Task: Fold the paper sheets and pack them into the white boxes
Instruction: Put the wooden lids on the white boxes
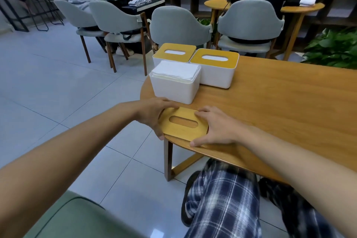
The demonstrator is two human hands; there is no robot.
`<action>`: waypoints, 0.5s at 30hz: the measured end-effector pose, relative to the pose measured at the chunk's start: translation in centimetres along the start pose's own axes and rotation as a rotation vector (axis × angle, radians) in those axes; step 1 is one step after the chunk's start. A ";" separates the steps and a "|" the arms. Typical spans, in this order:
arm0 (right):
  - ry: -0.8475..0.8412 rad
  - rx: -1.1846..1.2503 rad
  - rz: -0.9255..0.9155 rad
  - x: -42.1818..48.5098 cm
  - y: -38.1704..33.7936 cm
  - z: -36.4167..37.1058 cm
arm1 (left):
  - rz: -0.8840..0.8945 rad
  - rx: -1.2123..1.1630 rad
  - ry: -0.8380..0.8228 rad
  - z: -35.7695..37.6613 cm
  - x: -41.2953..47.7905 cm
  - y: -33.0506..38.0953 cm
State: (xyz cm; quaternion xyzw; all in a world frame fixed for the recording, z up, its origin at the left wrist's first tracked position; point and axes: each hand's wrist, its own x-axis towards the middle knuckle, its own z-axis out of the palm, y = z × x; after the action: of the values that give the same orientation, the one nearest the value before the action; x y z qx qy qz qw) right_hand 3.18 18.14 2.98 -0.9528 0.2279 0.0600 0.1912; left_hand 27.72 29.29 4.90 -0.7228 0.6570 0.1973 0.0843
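Note:
An open white box (172, 91) stands near the table's left end, filled to the top with folded white paper sheets (176, 70). Its wooden lid (185, 129), with an oval slot, lies flat on the table in front of it. My left hand (154, 116) grips the lid's left edge, thumb at the near corner. My right hand (214, 127) grips the lid's right edge, thumb against its near side. Behind the open box stand two closed white boxes with wooden lids, a left one (173, 54) and a right one (216, 67).
The wooden table (280, 102) stretches to the right, its rounded edge just below the lid. Grey chairs (179, 23) stand behind the boxes, with seated people at other tables. Plants (334, 46) sit at the right. My legs in checked trousers are under the table.

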 end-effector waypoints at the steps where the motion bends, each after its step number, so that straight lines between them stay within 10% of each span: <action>1: 0.009 0.006 -0.001 -0.2 0.0 -0.2 | 0.001 -0.006 -0.001 -0.3 -0.1 0.2; 15: 0.216 -0.034 -0.106 3.1 0.1 -11.1 | -0.037 -0.055 0.172 -12.5 -1.5 -0.9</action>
State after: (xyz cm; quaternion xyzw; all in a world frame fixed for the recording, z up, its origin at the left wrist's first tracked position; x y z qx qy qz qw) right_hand 6.23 12.47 12.53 -0.9676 0.1953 -0.0495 0.1522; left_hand 30.66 26.06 16.73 -0.7510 0.6428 0.1507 0.0113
